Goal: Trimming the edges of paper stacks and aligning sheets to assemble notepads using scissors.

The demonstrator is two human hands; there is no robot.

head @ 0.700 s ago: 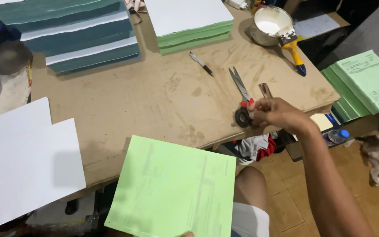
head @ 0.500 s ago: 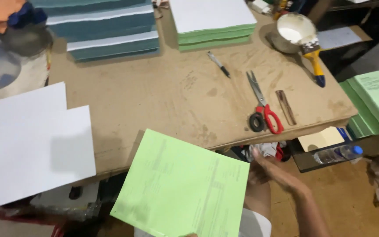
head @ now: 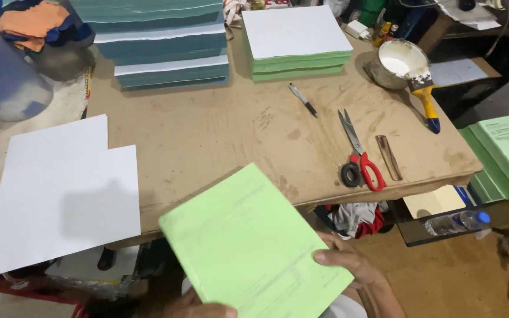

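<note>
Since 0.5 s ago, the right hand (head: 349, 265) is gripping the light green pad of forms (head: 254, 247), thumb lying on its right edge, having come away from the red-handled scissors (head: 357, 156).

2 white sheets (head: 60, 188) are lying on the left of the brown worktable (head: 207, 129). Below the table's near edge, the left hand (head: 198, 307) is holding the pad's lower edge, the pad tilting over the lap. Rightward, a pen (head: 303, 99), the scissors, a brown comb (head: 389, 157) and a yellow-handled brush (head: 425, 97) across a glue pot (head: 396, 62) are resting.
</note>
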